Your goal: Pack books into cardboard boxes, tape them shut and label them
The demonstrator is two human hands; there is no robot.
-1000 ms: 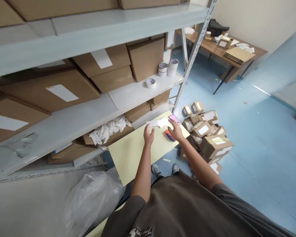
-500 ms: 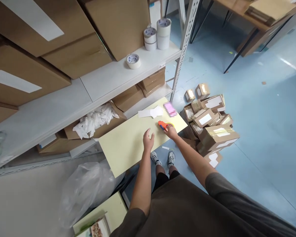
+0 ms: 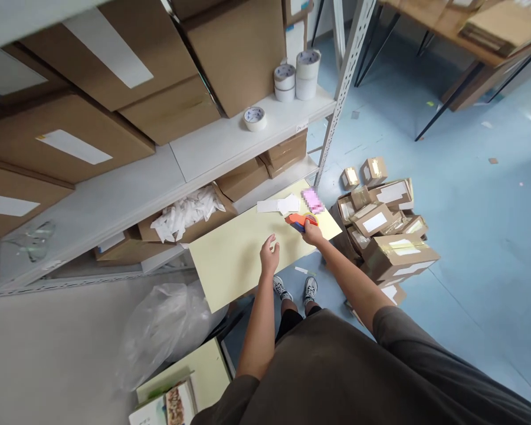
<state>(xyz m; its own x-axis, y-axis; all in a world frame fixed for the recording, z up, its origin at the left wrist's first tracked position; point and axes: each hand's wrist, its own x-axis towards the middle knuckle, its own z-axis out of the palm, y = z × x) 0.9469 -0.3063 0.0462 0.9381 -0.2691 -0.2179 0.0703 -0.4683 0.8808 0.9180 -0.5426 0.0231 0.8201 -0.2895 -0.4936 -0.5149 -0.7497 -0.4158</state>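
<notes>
Orange-and-blue tool (image 3: 295,219) at right part of yellow table (image 3: 230,260), right hand's (image 3: 312,232) fingers wrapped round near end. Left hand (image 3: 269,258) over table's near side, fingers half curled, thumb apart. White paper (image 3: 268,206), pink item (image 3: 312,200) beyond tool. Boxes (image 3: 383,260) right, on floor (image 3: 482,224); tape roll (image 3: 254,118) on far shelf (image 3: 212,144).

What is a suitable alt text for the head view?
A person's right hand holds an orange and blue tool over a yellow table; the left hand is open. White paper lies there; shelves of cardboard boxes stand alongside.
</notes>
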